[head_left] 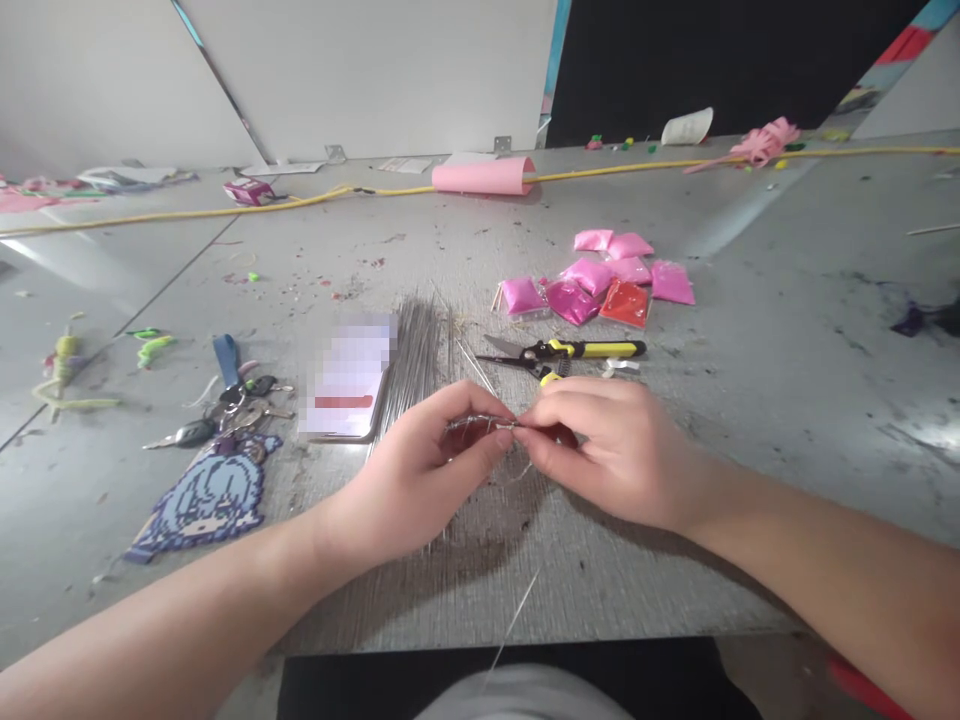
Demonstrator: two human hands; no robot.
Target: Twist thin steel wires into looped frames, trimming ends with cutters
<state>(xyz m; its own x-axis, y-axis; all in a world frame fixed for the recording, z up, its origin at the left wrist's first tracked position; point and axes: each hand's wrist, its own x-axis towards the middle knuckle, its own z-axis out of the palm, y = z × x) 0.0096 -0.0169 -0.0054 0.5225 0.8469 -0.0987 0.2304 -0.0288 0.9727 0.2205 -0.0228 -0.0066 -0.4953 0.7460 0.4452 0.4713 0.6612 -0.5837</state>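
Observation:
My left hand [427,465] and my right hand [622,445] meet over the table, thumbs and forefingers pinched close together. Between them they grip a thin silvery wire loop [517,478], twisted along its upper part; the fingers hide some of it. A loose straight wire [517,618] slants over the table's front edge below the hands. Just beyond my left hand lies a bundle of straight wires [416,350], beside a phone [349,380] with a lit, blurred screen. Pruning shears [600,349] with yellow and black handles lie open behind my right hand, which hides part of them.
Several small bags of pink powder [589,277] and a red packet [625,302] lie farther back. Keys [187,433] with a pixel-art charm [214,495] lie left. A yellow cord [622,172] crosses the back, through a rolled pink sheet [480,178]. A paper cup [686,127] lies tipped over.

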